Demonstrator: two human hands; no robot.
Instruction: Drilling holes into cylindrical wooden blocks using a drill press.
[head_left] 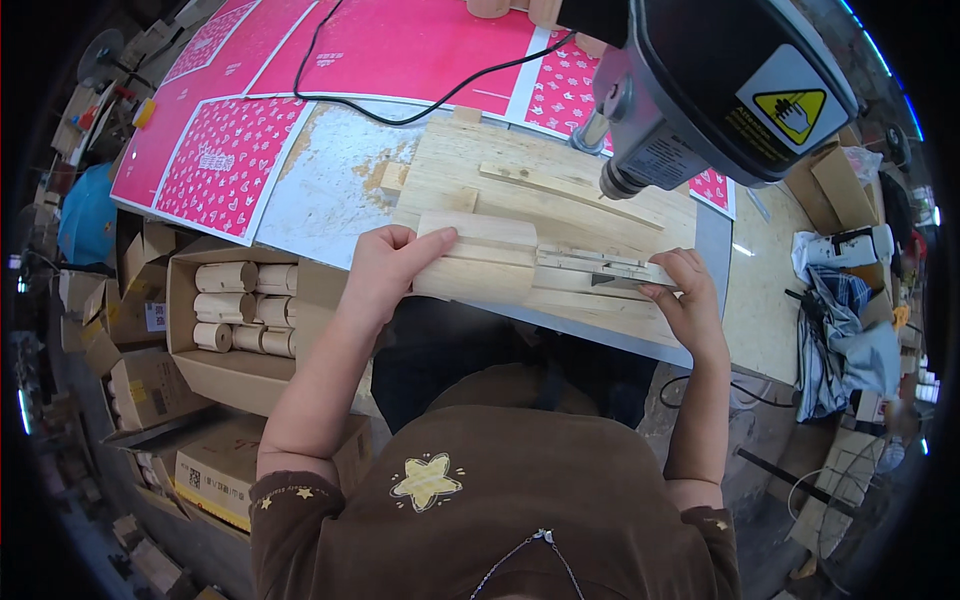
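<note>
A pale wooden cylinder with a groove along its length lies sideways in front of me. My left hand is closed on its left end, thumb on top. My right hand pinches the right end of a metal caliper with slim jaws. The caliper's left tip meets the right end face of the cylinder; whether it reaches inside is too small to tell. Under both lies a wooden board with strips fixed to it, one long wooden strip running behind the cylinder.
A drill press head with its chuck overhangs the board at the right. A black cable crosses the pink printed sheets. Left of me, a cardboard box holds several wooden cylinders. Cloth hangs at the right.
</note>
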